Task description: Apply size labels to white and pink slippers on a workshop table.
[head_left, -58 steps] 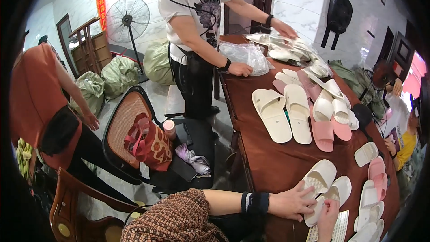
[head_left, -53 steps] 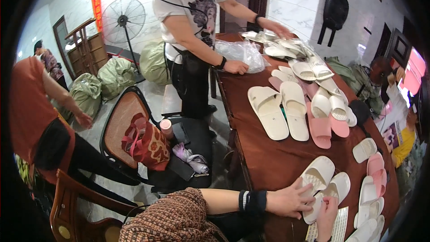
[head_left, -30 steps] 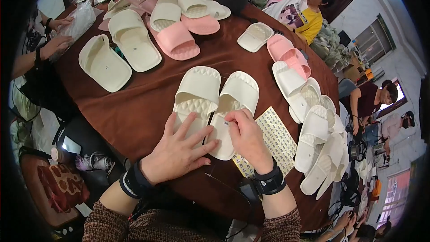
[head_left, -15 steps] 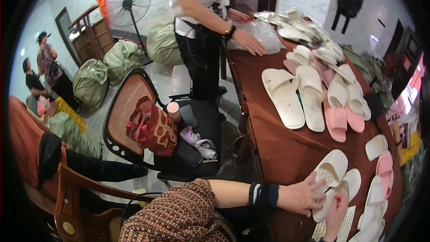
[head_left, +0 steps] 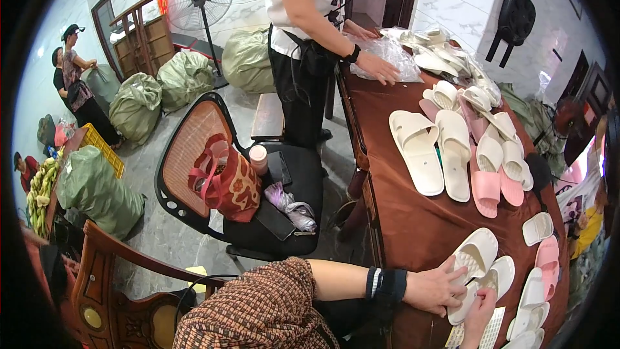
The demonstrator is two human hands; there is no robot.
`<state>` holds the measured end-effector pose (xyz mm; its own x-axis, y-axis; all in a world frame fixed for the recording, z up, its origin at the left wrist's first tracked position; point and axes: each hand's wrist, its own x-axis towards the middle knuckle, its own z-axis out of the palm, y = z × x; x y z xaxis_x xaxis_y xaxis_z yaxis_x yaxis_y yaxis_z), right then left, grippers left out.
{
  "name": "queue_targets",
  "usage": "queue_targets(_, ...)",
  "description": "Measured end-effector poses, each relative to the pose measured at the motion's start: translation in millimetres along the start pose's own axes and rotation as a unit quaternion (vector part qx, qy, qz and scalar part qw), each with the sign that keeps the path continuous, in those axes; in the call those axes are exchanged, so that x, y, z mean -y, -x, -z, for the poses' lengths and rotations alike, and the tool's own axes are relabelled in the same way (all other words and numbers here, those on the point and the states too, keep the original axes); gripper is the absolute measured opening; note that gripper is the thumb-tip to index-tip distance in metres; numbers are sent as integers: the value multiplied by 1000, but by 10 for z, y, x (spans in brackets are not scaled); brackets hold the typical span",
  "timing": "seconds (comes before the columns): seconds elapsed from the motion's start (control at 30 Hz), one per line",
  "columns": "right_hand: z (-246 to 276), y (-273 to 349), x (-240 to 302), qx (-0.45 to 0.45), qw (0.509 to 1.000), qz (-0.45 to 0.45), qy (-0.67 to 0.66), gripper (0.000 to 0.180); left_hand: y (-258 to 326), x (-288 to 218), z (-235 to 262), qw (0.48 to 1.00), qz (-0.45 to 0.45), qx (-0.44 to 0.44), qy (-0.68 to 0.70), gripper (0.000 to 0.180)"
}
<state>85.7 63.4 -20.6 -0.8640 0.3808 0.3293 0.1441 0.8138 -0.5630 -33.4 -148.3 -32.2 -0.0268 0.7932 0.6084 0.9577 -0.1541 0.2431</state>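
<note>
**Loose hold, crowded fingers**

We see the left hand (head_left: 436,289) with fingers spread flat on the left slipper (head_left: 476,245), the tips reaching toward the right slipper (head_left: 505,271). The right hand (head_left: 479,313) has thumb and forefinger pressed together at the right slipper's insole; whether anything is between them is too small for us to tell.

Our first worry is slipping: those spread fingers lie on top rather than gripping, so a firm push from the right fingertips could slide the pair over the cloth (head_left: 413,239). Next, the right fingers cover the very spot they work on, so we could easily end up crooked or off-centre there. Below them, the sheet (head_left: 496,326) lies under the right wrist, and a backward pull might drag or crease it. Beyond them to the right, a white slipper (head_left: 531,289) stands near enough that a wide elbow swing could knock it.
</note>
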Motion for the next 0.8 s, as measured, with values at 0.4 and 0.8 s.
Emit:
queue_targets(0.4,-29,30,112,-17,1000,14,12,11,2,13,22,1000,1,6,12,44)
queue_targets(0.8,2,45,84,7,1000,3,18,8,-15,-27,28,1000,3,11,3,45)
